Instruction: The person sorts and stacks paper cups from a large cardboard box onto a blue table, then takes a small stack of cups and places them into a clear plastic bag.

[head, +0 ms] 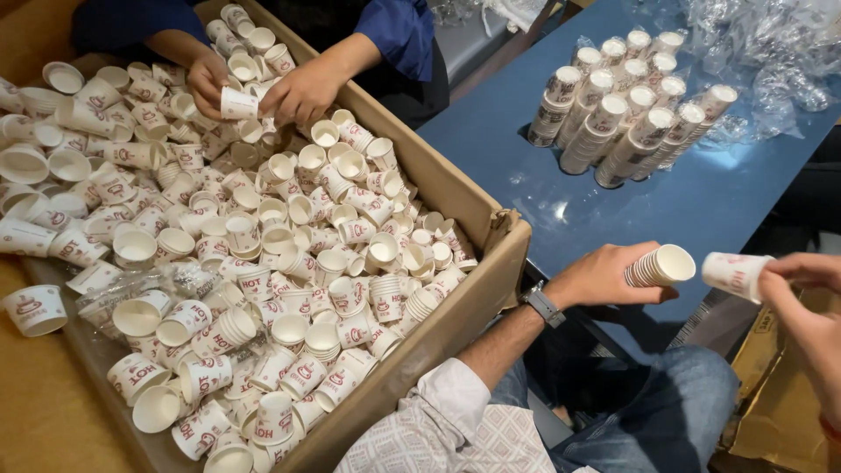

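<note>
A: Fingers first?

B: My left hand (604, 278) has its fingers curled round a short stack (659, 266) of nested paper cups, held sideways, open mouth toward my right. Right hand (810, 307) pinches a single cup (734, 274) between thumb and fingertips, lying sideways too, its closed bottom facing the stack's mouth. A small gap between them, not touching.

A: Why sideways?

B: My read: mouth and bottom line up on one axis, so the single can slide straight in. The thumb sits just behind the stack's rim, so the mouth is unobstructed.

A: Room around the hands?

B: Both hang in open air above my jeans (674, 412), off the near edge of the blue table (745, 201). Nothing between the two cups. Just left of my left wrist, with its watch (542, 305), is the corner of the cardboard box (491, 263); its wall is close, so leftward travel is tight. To the right of my right hand there's brown cardboard (771, 420), low down.

A: Further out?

B: The box is full of loose cups (263, 263), all angles, some partly nested. At its far end another person's hands (263, 88), blue sleeves, are picking cups. On the table beyond my fingers lie finished stacks (626, 109) side by side, crumpled clear plastic (771, 44) behind them. Bare table between those stacks and my hands.
</note>
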